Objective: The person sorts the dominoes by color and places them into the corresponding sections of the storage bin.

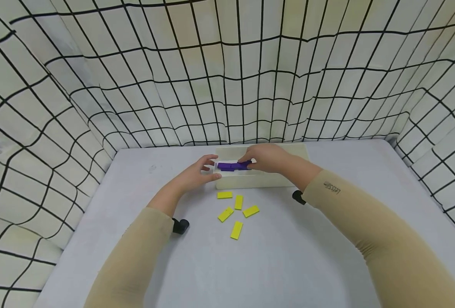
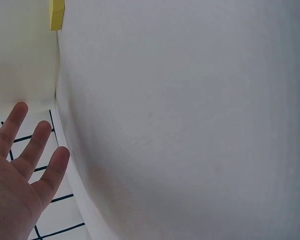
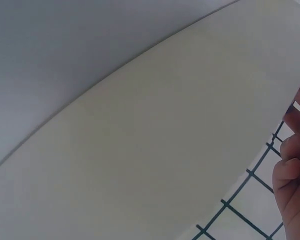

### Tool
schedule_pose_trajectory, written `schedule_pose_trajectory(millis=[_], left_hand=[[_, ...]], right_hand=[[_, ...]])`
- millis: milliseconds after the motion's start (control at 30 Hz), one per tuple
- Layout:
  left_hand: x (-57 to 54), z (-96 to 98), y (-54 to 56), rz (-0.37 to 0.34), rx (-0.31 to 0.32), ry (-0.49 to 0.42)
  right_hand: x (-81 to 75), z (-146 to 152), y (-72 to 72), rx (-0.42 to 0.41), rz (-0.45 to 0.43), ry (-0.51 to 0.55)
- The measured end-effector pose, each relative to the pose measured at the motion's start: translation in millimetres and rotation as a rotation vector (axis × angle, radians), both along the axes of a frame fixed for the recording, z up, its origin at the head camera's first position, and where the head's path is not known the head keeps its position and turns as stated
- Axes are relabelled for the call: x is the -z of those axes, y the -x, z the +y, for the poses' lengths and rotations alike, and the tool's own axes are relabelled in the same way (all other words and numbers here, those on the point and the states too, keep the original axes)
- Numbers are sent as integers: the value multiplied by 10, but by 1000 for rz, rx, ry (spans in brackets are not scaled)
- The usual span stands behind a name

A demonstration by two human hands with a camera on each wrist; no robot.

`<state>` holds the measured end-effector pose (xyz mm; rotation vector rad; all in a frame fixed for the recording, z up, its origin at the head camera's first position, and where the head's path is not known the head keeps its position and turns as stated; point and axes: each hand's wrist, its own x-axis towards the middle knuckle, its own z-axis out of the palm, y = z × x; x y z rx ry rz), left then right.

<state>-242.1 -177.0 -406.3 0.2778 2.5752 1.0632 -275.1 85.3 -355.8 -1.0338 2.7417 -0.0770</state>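
Row of purple rectangular blocks [image 1: 227, 166] lies lengthwise left-to-right at left end of cream rectangular box [image 1: 258, 182], right hand [image 1: 267, 157] nearer, pinching rightmost block, left hand [image 1: 194, 174] spread just beside.

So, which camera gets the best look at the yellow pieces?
The head view: it shows five yellow pieces on the table, in front of the box. The left wrist view catches only part of one, cut off at the top edge; the right wrist view shows none.
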Motion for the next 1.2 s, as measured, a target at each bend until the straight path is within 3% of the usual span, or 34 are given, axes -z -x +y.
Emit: schedule_pose_trajectory(millis=[267, 500, 1200], left_hand=[[9, -6, 12, -5, 3, -4], [1, 0, 6, -12, 2, -3], [14, -22, 4, 0, 9, -31]], right_hand=[[44, -190, 126, 21, -24, -46], [146, -297, 220, -8, -20, -45], [345, -527, 291, 7, 21, -85]])
